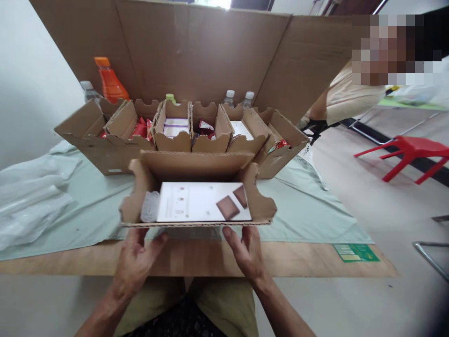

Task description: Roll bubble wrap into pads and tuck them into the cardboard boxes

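The left hand (135,262) and right hand (247,257) appear clamped on a cardboard tray (203,164), though its near rim hides most fingertips; both thumbs show below that rim. A white box (199,202) lies inside. Pale tablecloth (308,201) stretches rightward, bordered by the wooden table edge (291,262). Just beyond, cardboard bins (93,157) block the way forward, backed by a tall cardboard panel (203,47); plastic wrap (31,201) crowds the left.

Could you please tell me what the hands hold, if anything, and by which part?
The left hand and right hand hold an open brown cardboard box by its near side, grip partly hidden.
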Demonstrator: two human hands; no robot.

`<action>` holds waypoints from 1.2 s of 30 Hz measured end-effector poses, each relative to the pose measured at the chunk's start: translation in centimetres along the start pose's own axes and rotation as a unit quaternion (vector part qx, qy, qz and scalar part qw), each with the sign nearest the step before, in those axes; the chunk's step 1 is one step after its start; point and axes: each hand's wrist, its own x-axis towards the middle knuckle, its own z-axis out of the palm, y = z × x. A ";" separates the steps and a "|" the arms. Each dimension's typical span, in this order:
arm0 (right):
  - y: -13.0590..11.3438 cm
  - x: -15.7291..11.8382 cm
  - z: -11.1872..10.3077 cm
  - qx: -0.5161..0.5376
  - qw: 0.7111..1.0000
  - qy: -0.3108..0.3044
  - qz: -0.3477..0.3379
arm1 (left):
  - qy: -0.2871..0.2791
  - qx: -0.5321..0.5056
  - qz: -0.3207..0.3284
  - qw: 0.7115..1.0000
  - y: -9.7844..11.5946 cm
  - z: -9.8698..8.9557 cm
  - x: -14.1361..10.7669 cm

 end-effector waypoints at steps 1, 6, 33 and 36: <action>-1.0 0.9 0.6 -0.002 1.000 -0.016 -0.015 | 0.020 -0.006 0.017 1.000 0.8 -0.8 0.6; -3.8 5.5 0.5 0.043 0.996 -0.001 -0.082 | 0.026 -0.014 0.134 0.991 5.2 -0.6 5.3; 3.4 -1.4 -5.4 -0.011 0.992 0.124 0.000 | -0.126 -0.021 0.038 0.991 -0.1 6.4 -0.5; 4.8 -2.0 -5.5 0.007 0.992 0.127 0.010 | -0.129 -0.008 0.033 0.991 0.0 6.7 -0.9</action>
